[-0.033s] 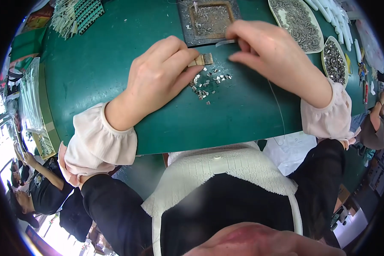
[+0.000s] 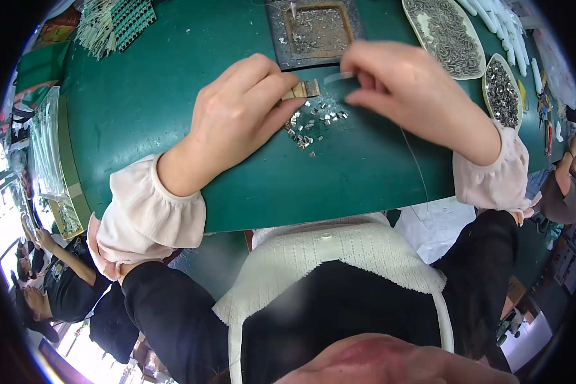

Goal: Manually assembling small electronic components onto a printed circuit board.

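Head camera shows the left hand [image 2: 235, 110] with its grip pinching a small tan block [image 2: 311, 88] over the green tabletop [image 2: 358, 173], beside scattered silvery metal pieces [image 2: 300, 136], while the right hand [image 2: 408, 80], thumb standing apart, grips a thin pale strip [image 2: 335, 78] in curled fingers.

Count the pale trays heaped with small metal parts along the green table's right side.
2: a larger tray at the upper right, beyond the right hand, and a smaller tray just nearer and farther right. Others may be hidden.
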Motion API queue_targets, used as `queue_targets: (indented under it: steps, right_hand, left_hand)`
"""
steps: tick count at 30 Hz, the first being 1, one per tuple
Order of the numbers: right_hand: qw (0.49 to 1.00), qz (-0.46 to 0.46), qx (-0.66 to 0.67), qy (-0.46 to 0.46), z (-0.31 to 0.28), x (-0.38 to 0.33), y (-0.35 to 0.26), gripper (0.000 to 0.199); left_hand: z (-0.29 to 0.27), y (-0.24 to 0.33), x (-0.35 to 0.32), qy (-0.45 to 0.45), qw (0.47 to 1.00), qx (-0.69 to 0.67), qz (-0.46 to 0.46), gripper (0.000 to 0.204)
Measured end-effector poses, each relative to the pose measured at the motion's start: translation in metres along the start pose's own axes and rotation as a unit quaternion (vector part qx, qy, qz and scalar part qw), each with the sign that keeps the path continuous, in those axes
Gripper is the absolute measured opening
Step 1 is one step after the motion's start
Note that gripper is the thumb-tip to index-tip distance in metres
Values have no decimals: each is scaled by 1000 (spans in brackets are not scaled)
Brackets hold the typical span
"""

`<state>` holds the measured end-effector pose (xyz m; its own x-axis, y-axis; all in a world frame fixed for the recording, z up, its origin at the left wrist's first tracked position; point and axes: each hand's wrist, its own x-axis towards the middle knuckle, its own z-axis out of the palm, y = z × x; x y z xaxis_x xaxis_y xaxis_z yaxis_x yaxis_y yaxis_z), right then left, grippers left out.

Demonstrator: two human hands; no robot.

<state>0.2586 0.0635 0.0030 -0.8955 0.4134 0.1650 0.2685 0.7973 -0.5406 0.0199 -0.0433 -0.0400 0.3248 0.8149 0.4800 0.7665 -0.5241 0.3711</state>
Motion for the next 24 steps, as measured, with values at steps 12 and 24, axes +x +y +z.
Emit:
queue_targets:
  steps: [12,24]
  right_hand:
    - [998,-35,30,-45,9,-5,2,17]
    - [995,-18,96,-33,3,-2,-3,14]
  left_hand:
    - [-17,10,16,-9,1000,-12,10,26]
    - [-21,21,17,-125,925,-268,-239,17]
